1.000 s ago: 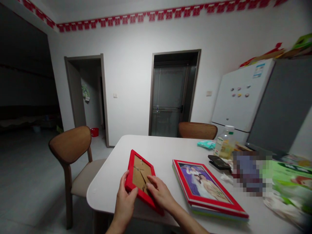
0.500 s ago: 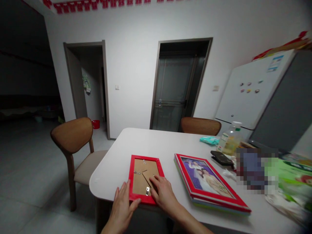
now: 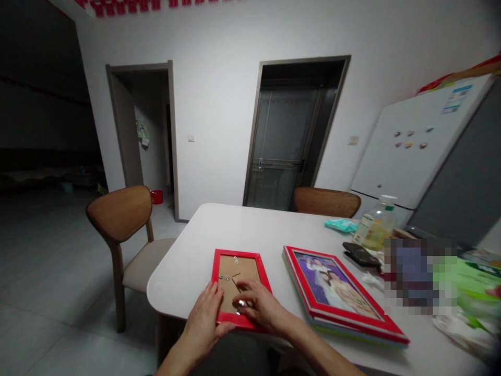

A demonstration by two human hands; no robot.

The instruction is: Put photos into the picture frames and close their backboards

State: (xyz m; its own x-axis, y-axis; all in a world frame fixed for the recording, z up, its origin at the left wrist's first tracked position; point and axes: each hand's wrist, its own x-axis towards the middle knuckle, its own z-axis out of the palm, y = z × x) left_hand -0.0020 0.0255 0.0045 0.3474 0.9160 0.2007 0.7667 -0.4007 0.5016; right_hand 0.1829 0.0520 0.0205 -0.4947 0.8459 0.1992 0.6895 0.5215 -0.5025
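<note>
- The red photo frame (image 3: pixel 263 269) lay back up on the table (image 3: pixel 242 230), close along the near edge and inward from the near-left corner.
- The left hand (image 3: pixel 205 316) lay over the frame's near-left corner, thumb spread along the near rim, fingers reaching over the left rim; it braced rather than gripped.
- The right hand (image 3: pixel 266 308) had its fingers bunched over the shiny metal clip (image 3: pixel 241 303) by the near rim; whether they pinched it I could not tell.
- The brown backing board (image 3: pixel 247 271) sat inside the rim, with other small clips in view at the far and left sides; the right side was partly covered by the hand.
- By my judgement, work at the fastenings was under way; which clips were fastened or loose could not be made out.
- Just right of it, towards the near edge, lay a stack of frames (image 3: pixel 360 331), the top one red-rimmed with a photo (image 3: pixel 332 287) in place.
- Towards the table's far-right corner stood a plastic bottle (image 3: pixel 373 227), with a teal packet (image 3: pixel 340 225) near the far edge.
- Neither the bottle's label nor the blue-and-white refrigerator sticker (image 3: pixel 457 99) was legible.
</note>
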